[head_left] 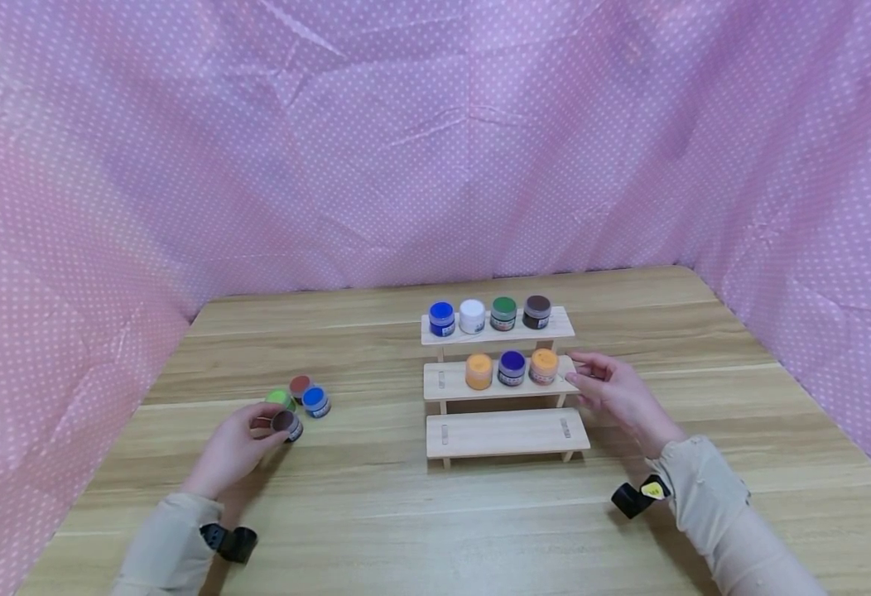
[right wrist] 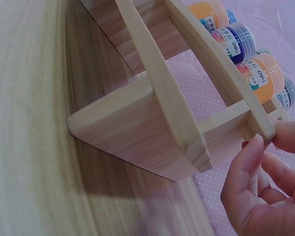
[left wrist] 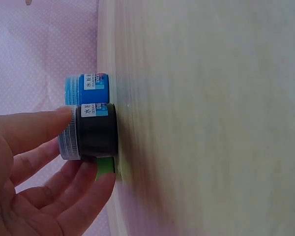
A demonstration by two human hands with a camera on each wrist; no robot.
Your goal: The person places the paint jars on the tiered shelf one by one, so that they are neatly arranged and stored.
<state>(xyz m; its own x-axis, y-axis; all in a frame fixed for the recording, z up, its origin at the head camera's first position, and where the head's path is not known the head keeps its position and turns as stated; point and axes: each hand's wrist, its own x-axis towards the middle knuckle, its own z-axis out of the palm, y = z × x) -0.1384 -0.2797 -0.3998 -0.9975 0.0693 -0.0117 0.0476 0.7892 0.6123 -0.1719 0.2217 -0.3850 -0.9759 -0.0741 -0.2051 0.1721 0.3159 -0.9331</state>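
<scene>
My left hand [head_left: 230,447] pinches the lid of a dark brown or black paint jar [head_left: 287,425], which stands on the table. Close around that jar are a green-lidded jar [head_left: 281,399], a reddish-brown one [head_left: 300,386] and a blue one [head_left: 316,401]. With thumb and fingers, my right hand [head_left: 620,396] grips the right end of the middle board of a three-step wooden rack [head_left: 507,434]. On this board sit two orange jars [head_left: 478,372] and a purple-blue jar [head_left: 512,368]. The right wrist view shows the fingertips on the board's corner [right wrist: 265,130].
Blue [head_left: 442,319], white [head_left: 472,316], green [head_left: 504,314] and dark brown [head_left: 536,312] jars line the top step. The lowest step is bare wood. A pink dotted cloth [head_left: 406,165] hangs behind and beside the wood-grain table [head_left: 376,513].
</scene>
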